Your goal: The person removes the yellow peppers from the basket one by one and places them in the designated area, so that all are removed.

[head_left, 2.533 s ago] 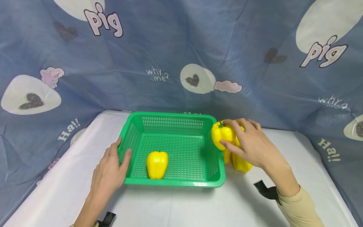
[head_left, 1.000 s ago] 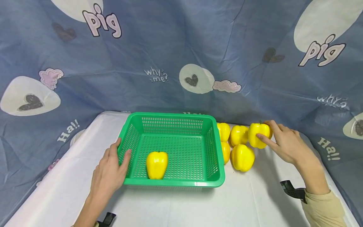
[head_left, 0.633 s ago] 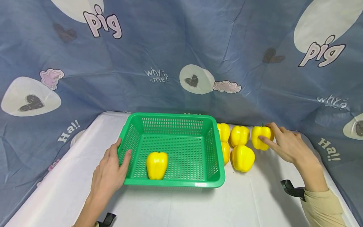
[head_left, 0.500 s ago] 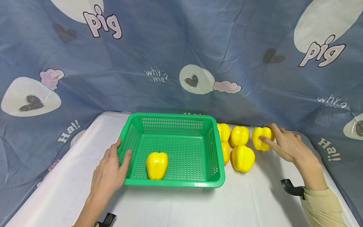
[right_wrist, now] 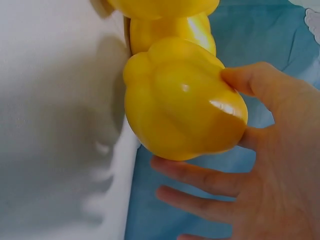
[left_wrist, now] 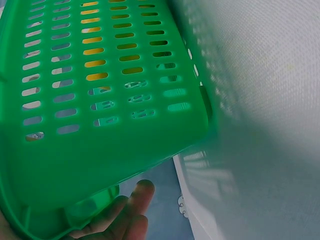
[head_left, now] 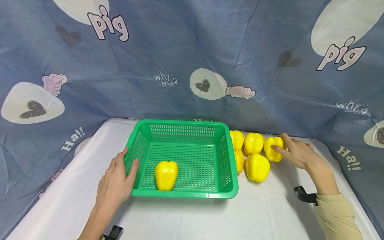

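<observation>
A green plastic basket (head_left: pixel 183 194) with slotted walls stands on the table, one yellow bell pepper (head_left: pixel 166 175) inside it near the front wall. My left hand (head_left: pixel 115 178) holds the basket's left rim, thumb inside and fingers outside; the left wrist view shows those fingers (left_wrist: pixel 135 210) by the slotted wall. Right of the basket, my right hand (head_left: pixel 300 153) pinches another yellow bell pepper (head_left: pixel 273 149) between thumb and fingers, low at the table's back edge. In the right wrist view this pepper (right_wrist: pixel 185 100) hides part of its neighbour, and the lower fingers are spread.
Several more yellow bell peppers stand close together right of the basket: a rear one (head_left: pixel 253 144), a front one (head_left: pixel 257 167) and others partly behind the basket's rim (head_left: pixel 234 180). A blue printed cloth (head_left: pixel 180 60) hangs behind the white table (head_left: pixel 204 220).
My right hand has carried its pepper from beside the basket's right rim to the right end of the group, lowered it, tipped it and shifted it slightly left. The left hand stays put.
</observation>
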The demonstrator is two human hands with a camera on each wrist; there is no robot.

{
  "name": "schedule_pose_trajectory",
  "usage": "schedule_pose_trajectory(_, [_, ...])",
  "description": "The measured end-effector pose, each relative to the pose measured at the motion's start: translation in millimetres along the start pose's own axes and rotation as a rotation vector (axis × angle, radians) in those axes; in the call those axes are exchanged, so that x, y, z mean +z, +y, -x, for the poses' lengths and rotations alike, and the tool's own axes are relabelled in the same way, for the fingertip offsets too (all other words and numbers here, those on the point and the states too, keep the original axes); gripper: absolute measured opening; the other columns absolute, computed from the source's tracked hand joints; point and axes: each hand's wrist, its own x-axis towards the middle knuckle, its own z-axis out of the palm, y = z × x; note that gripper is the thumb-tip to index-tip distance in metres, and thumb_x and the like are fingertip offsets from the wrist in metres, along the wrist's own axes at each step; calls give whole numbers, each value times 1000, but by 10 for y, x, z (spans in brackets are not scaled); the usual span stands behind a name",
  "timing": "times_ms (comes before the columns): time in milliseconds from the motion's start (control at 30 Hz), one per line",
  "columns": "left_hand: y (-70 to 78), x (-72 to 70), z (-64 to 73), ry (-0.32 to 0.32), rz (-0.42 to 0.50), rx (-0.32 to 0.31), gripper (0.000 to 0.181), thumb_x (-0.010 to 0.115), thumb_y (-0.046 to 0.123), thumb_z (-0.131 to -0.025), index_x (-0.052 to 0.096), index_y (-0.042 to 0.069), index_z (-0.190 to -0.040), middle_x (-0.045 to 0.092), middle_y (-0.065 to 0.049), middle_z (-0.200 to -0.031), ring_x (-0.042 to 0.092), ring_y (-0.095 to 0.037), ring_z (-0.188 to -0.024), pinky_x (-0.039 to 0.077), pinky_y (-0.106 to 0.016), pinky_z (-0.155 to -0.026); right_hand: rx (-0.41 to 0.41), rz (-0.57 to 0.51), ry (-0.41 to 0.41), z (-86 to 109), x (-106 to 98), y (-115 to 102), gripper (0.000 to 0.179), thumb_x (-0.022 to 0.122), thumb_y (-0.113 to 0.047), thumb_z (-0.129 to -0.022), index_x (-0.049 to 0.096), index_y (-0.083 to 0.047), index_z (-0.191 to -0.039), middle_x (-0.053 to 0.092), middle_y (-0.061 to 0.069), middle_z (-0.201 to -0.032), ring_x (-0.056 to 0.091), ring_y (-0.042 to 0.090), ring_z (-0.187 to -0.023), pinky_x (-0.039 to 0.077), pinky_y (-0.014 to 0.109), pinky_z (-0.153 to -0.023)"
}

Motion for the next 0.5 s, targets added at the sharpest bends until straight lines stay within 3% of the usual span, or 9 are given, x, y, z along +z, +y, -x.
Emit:
schedule_pose_trajectory(167, [2,0,2,-1,1,2,70,45,47,-114,37,0,-165,57,-37,-149,66,-64,-114,56,-72,-80,9,-33,-42,-45,25,50,57,40,-59,-113,40,-8,-139,73,27,-113,71,41,-92,44,63,-78])
schedule_pose_trajectory(333, [3,0,4,0,1,0,70,45,47,-114,37,0,-165,57,-37,-150,66,-64,-115,56,-73,-81,12,-50,-65,-66,77,80,61,36,-57,-114,37,-7,-149,66,40,-132,71,57,-105,46,68,-81])
schedule_pose_trajectory(500, [1,2,4,6,4,1,70,46,47,-113,37,0,-164,56,-36,-151,66,-64,-116,56,-72,-80,13,-52,-60,-84,111,92,61,35,-56,-114,36,-8,-152,62,41,-139,67,62,-114,45,70,-83])
